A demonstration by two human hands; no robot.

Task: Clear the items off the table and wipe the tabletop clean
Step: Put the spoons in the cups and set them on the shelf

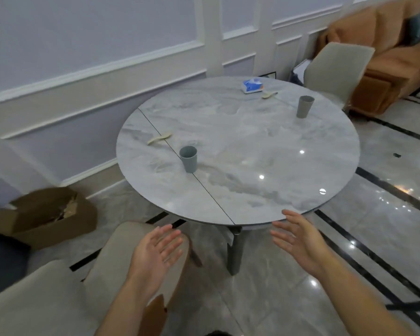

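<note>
A round marble table (238, 141) stands ahead of me. On it are a grey-blue cup (188, 159) near the left, a taupe cup (304, 106) at the right, a beige spoon (159, 138) at the left edge, a second spoon (269, 94) at the back, and a blue tissue pack (252, 86) beside it. My left hand (159, 252) is raised in front of the table, palm open, holding nothing. My right hand (298, 238) hovers at the near table edge, fingers straight, also empty.
A beige chair (136, 263) stands below my left hand, another chair (335, 71) at the table's far right. An open cardboard box (46, 217) lies on the floor at left. An orange sofa (393, 52) stands at the back right. Glossy tiled floor surrounds the table.
</note>
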